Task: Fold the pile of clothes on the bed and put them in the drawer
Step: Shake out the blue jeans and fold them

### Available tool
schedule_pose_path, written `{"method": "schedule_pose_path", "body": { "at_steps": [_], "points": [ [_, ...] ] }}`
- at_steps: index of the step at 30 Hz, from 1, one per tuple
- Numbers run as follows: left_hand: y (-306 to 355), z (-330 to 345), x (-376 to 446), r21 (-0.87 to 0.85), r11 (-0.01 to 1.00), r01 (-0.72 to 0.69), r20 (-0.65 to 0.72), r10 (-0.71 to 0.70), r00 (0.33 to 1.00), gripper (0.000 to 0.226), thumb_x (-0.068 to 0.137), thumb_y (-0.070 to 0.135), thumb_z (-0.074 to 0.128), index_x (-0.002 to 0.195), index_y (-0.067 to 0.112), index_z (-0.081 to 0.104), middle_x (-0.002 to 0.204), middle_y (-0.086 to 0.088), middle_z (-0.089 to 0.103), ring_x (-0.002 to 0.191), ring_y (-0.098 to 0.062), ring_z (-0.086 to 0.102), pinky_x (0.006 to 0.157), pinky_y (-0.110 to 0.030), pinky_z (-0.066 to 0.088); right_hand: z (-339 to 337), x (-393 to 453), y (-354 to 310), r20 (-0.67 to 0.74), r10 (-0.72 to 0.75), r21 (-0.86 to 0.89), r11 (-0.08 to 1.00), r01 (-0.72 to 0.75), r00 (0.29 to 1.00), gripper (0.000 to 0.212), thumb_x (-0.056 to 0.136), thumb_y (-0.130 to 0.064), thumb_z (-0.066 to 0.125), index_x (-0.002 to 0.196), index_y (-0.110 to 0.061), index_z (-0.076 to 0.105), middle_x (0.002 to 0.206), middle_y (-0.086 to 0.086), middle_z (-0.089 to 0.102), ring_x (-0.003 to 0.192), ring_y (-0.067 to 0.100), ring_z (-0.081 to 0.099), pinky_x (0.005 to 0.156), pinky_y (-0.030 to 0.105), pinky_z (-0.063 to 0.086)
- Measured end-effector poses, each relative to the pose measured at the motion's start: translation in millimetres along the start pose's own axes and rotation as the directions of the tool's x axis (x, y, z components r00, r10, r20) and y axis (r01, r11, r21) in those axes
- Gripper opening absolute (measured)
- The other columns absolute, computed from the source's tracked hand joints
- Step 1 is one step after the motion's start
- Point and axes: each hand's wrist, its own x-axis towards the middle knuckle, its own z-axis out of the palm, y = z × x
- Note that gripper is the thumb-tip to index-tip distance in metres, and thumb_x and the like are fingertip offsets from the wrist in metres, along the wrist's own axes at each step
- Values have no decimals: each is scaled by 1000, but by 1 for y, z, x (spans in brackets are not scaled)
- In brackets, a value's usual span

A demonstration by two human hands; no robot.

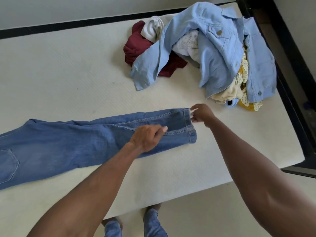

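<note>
1. Below, a bed fills most of the view: a bare white mattress with a fine quilted weave, set in a black frame that shows along the far and right edges.
2. Behind the bed runs a plain pale wall; at the near edge lies a light floor, where two feet in blue denim cuffs stand.
3. Jeans of mid-blue denim lie flat along the near side of the bed, legs laid one on the other, hems to the right, a back pocket at far left. Seams are stitched in pale thread.
4. The left hand rests on the jeans near the hems, fingers bent loosely, thumb out; whether it pinches the cloth cannot be told.
5. The right hand is at the far hem corner, fingers spread and slightly curled, fingertips touching or pinching the hem edge; the grip is blurred.
6. A pile of unfolded clothes sits at the far right of the bed, well apart from the jeans: a light-blue denim jacket with metal buttons on top, over maroon, white and yellow patterned cloth.
</note>
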Motion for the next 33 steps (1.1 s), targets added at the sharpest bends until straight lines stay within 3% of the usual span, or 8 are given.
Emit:
{"method": "schedule_pose_path", "body": {
  "at_steps": [2, 5, 12, 16, 18, 23, 28, 33],
  "points": [
    [5, 3, 16, -3, 978, 209, 28, -209, 977, 32, 107, 36, 32, 90, 16, 50, 56, 3, 48, 52, -21, 47, 56, -33, 35, 9, -3, 21, 63, -24, 48, 999, 21, 998, 40, 90, 10, 48, 127, -1, 59, 83, 20, 64, 58, 21, 64, 56, 29, 56],
    [8, 4, 38, -13, 952, 306, -34, -306, 951, 35, 105, 42, 35, 97, 13, 53, 55, 4, 49, 52, -20, 49, 51, -35, 40, 19, -3, 31, 97, -166, -20, 985, 169, 981, 43, 93, 1, 49, 133, -14, 59, 97, 16, 59, 70, 23, 53, 57, 24, 45],
    [-2, 18, 25, -36, 989, -141, -185, 132, 974, 55, 90, 62, 48, 62, 15, 52, 56, 9, 47, 46, -10, 41, 46, -21, 29, 20, -7, 9, -54, -159, 386, 907, 167, 986, 13, 89, -1, 50, 88, -13, 55, 80, 7, 61, 68, 20, 58, 59, 30, 47],
    [-12, 27, 29, 144, 968, -203, -199, 230, 953, 36, 95, 43, 52, 78, 11, 55, 64, 1, 51, 47, -17, 43, 41, -28, 40, 14, 2, 28, -337, -53, -160, 987, -2, 940, 17, 97, -11, 48, 113, -7, 52, 97, 9, 57, 88, 29, 56, 72, 34, 40],
    [-10, 31, 31, 186, 966, -182, -213, 221, 952, 30, 99, 35, 48, 88, 9, 60, 72, -3, 58, 51, -22, 51, 44, -30, 43, 11, 3, 39, -446, 7, -87, 995, -51, 895, 17, 100, -14, 44, 111, -3, 52, 103, 16, 61, 93, 33, 59, 74, 36, 40],
    [-8, 39, 40, 249, 968, -37, -208, 90, 974, 30, 101, 31, 46, 103, 10, 66, 83, -6, 64, 65, -25, 60, 60, -38, 49, 20, -20, 32, -276, -242, 236, 921, 309, 930, 57, 97, -57, 48, 79, -4, 58, 75, 7, 56, 66, 15, 47, 61, 30, 37],
    [2, 38, 71, 149, 985, 90, -138, -70, 988, 26, 103, 25, 45, 101, 5, 61, 87, -12, 64, 72, -32, 60, 68, -41, 44, 33, -19, 38, -181, -515, -212, 853, 478, 838, 66, 81, -43, 75, 138, -23, 50, 134, 3, 43, 121, 19, 37, 98, 34, 33],
    [-16, 39, 110, 301, 954, -13, -195, 75, 978, 38, 100, 38, 35, 97, 9, 59, 82, -10, 57, 68, -29, 56, 64, -41, 46, 37, 6, 32, -136, -548, -363, 803, 473, 826, 33, 86, -25, 69, 111, -8, 58, 117, 4, 55, 111, 24, 45, 91, 36, 32]
  ]
}}
